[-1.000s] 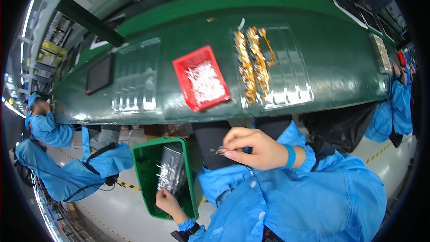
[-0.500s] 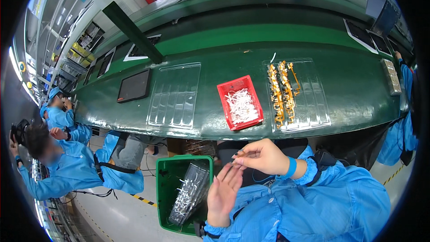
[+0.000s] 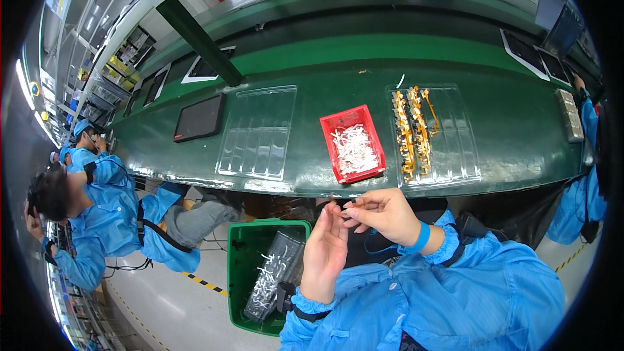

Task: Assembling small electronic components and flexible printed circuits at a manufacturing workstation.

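Observation:
My left hand (image 3: 325, 250) is raised in front of the table edge, palm facing me, with its thumb and fingertips closed together. From the right, my right hand (image 3: 383, 216) meets it in a pinch, fingertips touching or nearly so. Whatever lies between them is too small to make out. Just beyond my hands on the table is a red bin (image 3: 326, 136) full of small white pieces (image 3: 354, 148). To its right, orange-and-gold flexible circuit strips (image 3: 404, 136) lie in rows on a clear plastic tray (image 3: 458, 149).
Below the table edge stands a green bin (image 3: 237, 273) holding clear plastic trays (image 3: 270, 279) and white scraps. Another clear tray (image 3: 257, 133) and a dark flat panel (image 3: 199, 118) lie left on the green table (image 3: 312, 91). A co-worker in blue (image 3: 107, 214) sits at left.
Both hands have moved up toward the table edge, and the left fingertips have closed in against the right ones. The co-worker at left has shifted posture. The view has turned slightly.

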Demonstrator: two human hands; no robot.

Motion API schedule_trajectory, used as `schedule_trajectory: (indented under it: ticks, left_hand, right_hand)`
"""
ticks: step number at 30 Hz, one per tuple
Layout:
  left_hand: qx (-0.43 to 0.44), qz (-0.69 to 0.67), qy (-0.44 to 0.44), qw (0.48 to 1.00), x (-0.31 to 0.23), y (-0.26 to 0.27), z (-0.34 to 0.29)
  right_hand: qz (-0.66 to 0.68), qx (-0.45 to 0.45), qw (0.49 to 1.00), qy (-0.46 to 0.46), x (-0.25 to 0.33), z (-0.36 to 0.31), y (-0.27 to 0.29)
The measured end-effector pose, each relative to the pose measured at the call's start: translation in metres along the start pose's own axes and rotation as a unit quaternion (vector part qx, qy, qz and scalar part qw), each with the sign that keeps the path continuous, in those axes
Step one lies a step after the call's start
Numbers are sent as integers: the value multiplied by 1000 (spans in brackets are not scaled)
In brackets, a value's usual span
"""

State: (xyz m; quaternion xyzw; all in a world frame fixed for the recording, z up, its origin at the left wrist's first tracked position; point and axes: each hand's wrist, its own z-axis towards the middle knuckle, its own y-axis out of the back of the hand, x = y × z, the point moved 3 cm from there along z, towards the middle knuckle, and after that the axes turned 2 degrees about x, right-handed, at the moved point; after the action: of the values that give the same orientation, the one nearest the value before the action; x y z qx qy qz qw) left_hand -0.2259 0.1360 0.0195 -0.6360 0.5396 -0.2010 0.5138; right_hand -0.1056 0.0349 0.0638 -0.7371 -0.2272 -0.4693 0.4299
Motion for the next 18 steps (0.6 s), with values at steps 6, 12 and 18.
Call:
schedule_trajectory:
  ticks: [6, 12, 18]
  left_hand:
    - [5, 31, -86, 996, -23, -12, 9]
    - [13, 273, -192, 943, -160, -33, 76]
    - [53, 382, -102, 917, -267, -32, 158]
  right_hand:
    - [-19, 15, 999, -39, -3, 2, -1]
    - [-51, 106, 993, -28, -24, 9, 4]
    - [-132, 111, 985, 14, -37, -1, 20]
